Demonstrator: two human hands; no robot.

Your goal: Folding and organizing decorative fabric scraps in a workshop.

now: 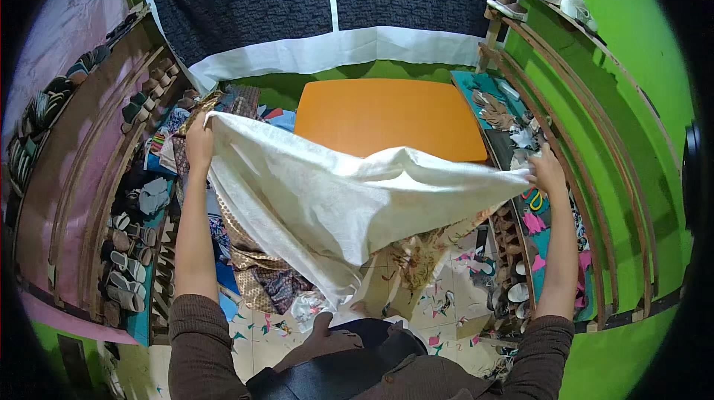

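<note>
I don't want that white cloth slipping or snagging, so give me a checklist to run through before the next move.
1. Left hand holding one end of the white cloth: ok, the cloth is gripped at its upper left.
2. Right hand holding the other end: ok, raised at the far right.
3. Cloth spread flat: not ok, it sags between the hands, with folds.
4. Cloth off the orange tabletop: cannot tell, it overlaps the near edge in this view.
5. Floor free of litter: not ok, small coloured scraps lie on the tiles.
</note>
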